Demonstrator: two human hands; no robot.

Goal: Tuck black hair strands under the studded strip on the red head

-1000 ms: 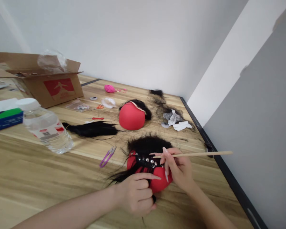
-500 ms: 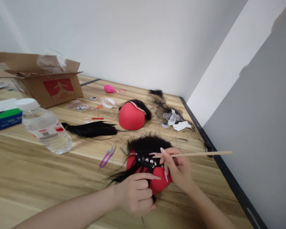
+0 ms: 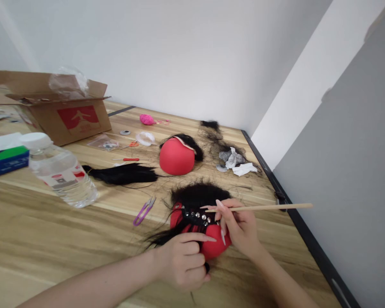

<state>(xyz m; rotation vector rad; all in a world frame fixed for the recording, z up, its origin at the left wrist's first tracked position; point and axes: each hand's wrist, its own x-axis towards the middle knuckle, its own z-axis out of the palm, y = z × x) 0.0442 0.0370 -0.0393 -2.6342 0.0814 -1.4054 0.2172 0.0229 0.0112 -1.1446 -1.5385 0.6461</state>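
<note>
A red dome-shaped form (image 3: 215, 248) lies near the front of the table, with black hair (image 3: 200, 193) and a dark strip bearing several shiny round studs (image 3: 197, 215) across it. My left hand (image 3: 182, 261) rests at its near side, index finger stretched over the red surface and the other fingers curled. A small black bit pokes out beside those fingers; what they hold is hidden. Between the thumb and fingers of my right hand (image 3: 240, 222) is a thin wooden stick (image 3: 269, 207), held nearly level, its tip over the studded strip.
Purple thread snips (image 3: 143, 212), a black hair bundle (image 3: 125, 173) and a water bottle (image 3: 62, 171) lie to the left. Behind are a second red dome (image 3: 177, 156), orange scissors (image 3: 133, 144) and an open cardboard box (image 3: 73, 119). Crumpled tissue (image 3: 234, 158) sits back right near the wall.
</note>
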